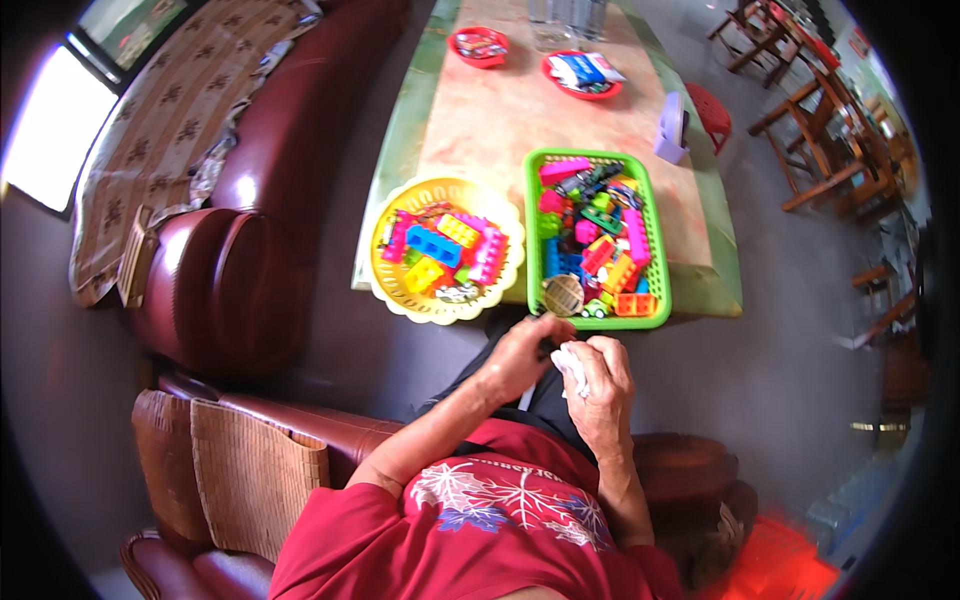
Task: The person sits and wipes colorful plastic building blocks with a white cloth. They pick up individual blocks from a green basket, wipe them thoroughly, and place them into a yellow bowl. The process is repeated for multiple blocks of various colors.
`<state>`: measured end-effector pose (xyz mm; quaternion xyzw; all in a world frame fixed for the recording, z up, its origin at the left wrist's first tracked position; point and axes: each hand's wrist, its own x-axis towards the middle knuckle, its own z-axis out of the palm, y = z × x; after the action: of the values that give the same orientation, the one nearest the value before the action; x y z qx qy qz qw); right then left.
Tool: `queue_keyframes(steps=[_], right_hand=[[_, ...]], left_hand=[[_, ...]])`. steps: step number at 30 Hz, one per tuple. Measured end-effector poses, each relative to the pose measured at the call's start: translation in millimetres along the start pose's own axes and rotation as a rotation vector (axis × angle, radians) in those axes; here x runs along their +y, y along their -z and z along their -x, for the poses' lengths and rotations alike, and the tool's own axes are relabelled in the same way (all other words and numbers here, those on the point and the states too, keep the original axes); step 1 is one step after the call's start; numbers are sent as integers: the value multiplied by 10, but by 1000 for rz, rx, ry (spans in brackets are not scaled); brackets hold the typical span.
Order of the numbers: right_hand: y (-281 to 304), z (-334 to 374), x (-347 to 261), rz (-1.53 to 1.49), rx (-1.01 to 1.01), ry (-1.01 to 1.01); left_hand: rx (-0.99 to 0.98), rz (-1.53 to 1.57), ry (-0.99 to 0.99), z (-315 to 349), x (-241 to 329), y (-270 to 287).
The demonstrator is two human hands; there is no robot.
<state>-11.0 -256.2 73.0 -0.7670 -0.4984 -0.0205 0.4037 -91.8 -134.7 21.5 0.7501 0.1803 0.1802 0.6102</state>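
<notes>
The right hand (600, 378) grips a white cloth (570, 366); the left hand (522, 352) is clenched against it on something dark, too hidden to name. Just ahead, at the table's (480, 130) near edge, sits the green basket (530, 230) of toy bricks, nearer both hands than the yellow tray (385, 285) to its left.

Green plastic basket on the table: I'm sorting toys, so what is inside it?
The green plastic basket holds heaped colourful plastic building blocks and a round metallic disc. Lower pieces are covered.

Home living room: leather sofa (270, 150), table (480, 130)
</notes>
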Motion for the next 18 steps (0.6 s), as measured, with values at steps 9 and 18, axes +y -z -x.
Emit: queue_keyframes(steps=[9, 18], right_hand=[[-20, 82, 85, -100, -190, -55], [-46, 148, 99, -157, -219, -44]], left_hand=[[262, 457, 360, 79, 18, 289], [691, -665, 138, -102, -667, 1575]])
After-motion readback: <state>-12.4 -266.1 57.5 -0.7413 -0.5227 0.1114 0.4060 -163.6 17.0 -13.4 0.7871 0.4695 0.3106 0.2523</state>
